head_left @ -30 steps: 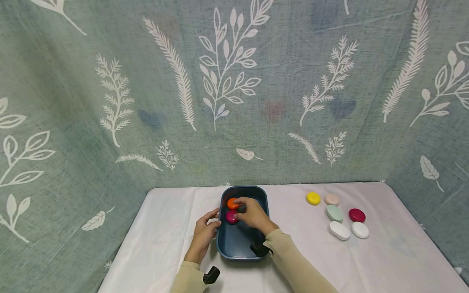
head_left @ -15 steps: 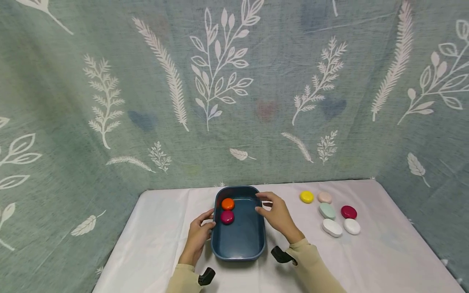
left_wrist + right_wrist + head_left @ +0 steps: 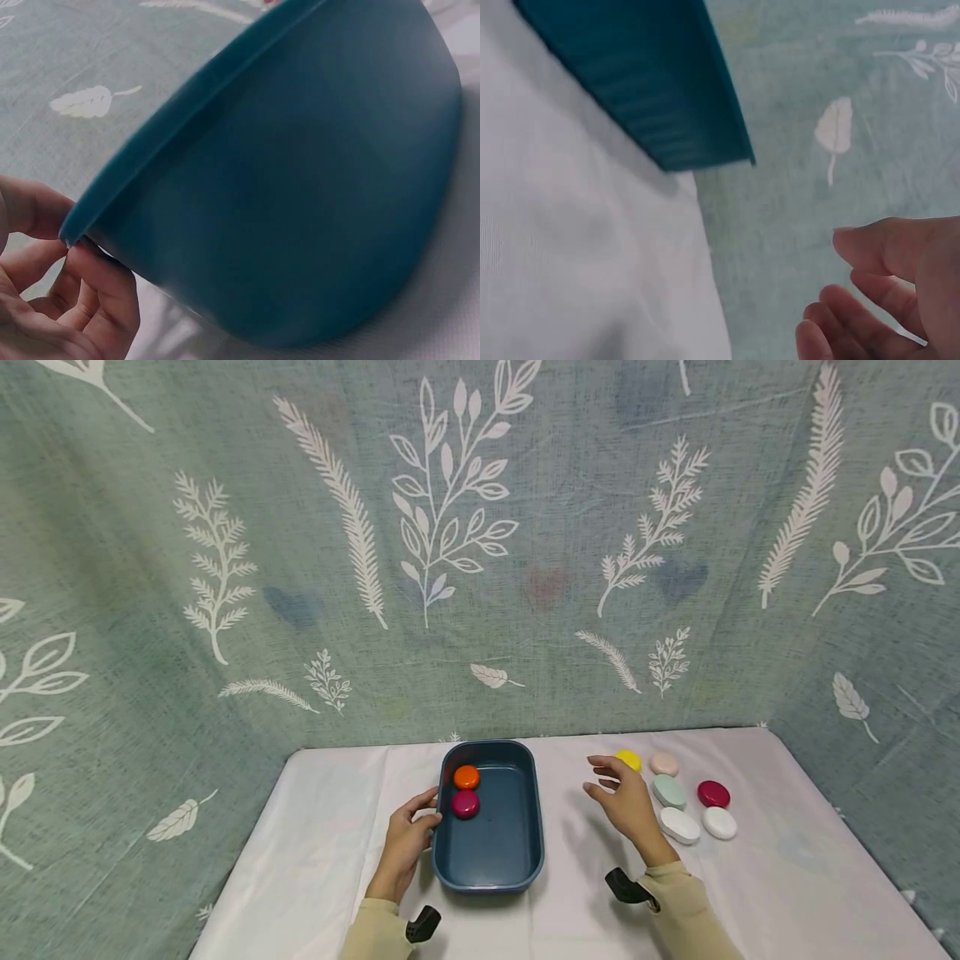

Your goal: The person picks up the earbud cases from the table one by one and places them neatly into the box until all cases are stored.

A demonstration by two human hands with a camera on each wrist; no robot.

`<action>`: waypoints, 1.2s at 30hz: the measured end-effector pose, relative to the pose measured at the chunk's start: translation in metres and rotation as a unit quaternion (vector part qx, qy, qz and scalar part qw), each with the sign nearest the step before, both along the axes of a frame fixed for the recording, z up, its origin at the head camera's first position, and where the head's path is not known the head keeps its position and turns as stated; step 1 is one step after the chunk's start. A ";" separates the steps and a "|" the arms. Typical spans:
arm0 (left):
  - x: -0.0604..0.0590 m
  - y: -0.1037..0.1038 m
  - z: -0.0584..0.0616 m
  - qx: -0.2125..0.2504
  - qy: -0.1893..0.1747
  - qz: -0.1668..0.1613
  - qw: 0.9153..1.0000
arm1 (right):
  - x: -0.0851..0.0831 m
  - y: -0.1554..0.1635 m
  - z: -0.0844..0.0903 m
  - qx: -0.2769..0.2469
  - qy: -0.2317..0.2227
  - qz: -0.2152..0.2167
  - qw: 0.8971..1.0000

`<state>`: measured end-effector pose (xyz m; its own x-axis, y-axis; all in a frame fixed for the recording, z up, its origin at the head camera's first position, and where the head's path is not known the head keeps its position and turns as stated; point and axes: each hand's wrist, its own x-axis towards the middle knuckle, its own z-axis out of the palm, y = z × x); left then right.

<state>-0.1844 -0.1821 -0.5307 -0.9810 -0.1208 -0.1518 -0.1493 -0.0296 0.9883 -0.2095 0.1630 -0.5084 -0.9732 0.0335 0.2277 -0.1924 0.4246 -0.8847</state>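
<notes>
A deep navy-blue rectangular tray [image 3: 489, 852] stands on the table, its wall also large in the left wrist view. Inside, along the left wall, lie an orange round piece [image 3: 467, 777] and a crimson one [image 3: 465, 804], both smooth and glossy. My left hand [image 3: 403, 847] holds the tray's left rim, with the rim [image 3: 142, 146] between the digits in the left wrist view. Right of the tray, my right hand [image 3: 628, 806] hovers over the cloth with loosely bent fingers and nothing in them. It partly covers a yellow round piece [image 3: 630, 759].
Beside the right hand lie a pale pink piece [image 3: 664, 764], a mint-green oval [image 3: 670, 791], a dark red piece [image 3: 713, 793], a white oblong [image 3: 679, 826] and a white round one [image 3: 720, 823]. White cloth [image 3: 322, 860] covers the table; a leaf-patterned green curtain [image 3: 480, 693] hangs behind.
My right hand has come out of the tray, past its right rim, and moved right toward the loose pieces. The left hand has stayed at the left rim.
</notes>
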 end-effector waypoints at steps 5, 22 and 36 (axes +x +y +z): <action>0.000 0.000 0.000 0.000 -0.002 0.000 1.000 | 0.001 0.013 -0.003 0.004 0.003 -0.019 1.000; 0.002 -0.001 0.001 -0.003 0.000 -0.001 1.000 | 0.002 0.038 -0.013 0.036 -0.044 -0.056 0.997; 0.003 -0.001 0.000 -0.002 -0.007 -0.002 1.000 | -0.011 0.044 -0.016 0.036 -0.090 -0.067 0.993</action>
<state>-0.1815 -0.1834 -0.5309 -0.9793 -0.1167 -0.1651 -0.1632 -0.0256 0.9863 -0.2209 0.2069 -0.5243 -0.9863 0.1547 0.0570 0.0282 0.4988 -0.8663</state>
